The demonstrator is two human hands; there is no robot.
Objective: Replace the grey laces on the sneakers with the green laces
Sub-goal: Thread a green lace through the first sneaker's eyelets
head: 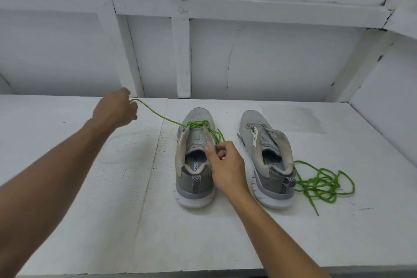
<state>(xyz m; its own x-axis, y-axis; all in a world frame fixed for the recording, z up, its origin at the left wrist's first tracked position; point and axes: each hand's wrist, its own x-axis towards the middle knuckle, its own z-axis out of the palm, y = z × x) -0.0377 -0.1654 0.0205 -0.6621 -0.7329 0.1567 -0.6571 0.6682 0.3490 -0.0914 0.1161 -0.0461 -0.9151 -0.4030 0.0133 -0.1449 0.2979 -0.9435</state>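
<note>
Fingers [133, 106] of my left hand [115, 108] are curled tight on one end of the green lace [158, 115], holding it taut to clear slack from the eyelets, I reckon. Both shoes sit on the white bench [90, 210]: left sneaker [195, 165] half-laced, right sneaker [270, 165] bare beside it. Right hand [225, 165] pinches the other end by the collar. Spare green lace [322, 184] sits bunched by the right heel.

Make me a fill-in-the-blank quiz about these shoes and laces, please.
1. The left hand pulls a ____ lace sideways out of the left shoe.
2. The right shoe has ____ lace threaded through it.
3. A loose lace pile lies on the table to that shoe's ____.

Missing words: green; no; right.
</note>
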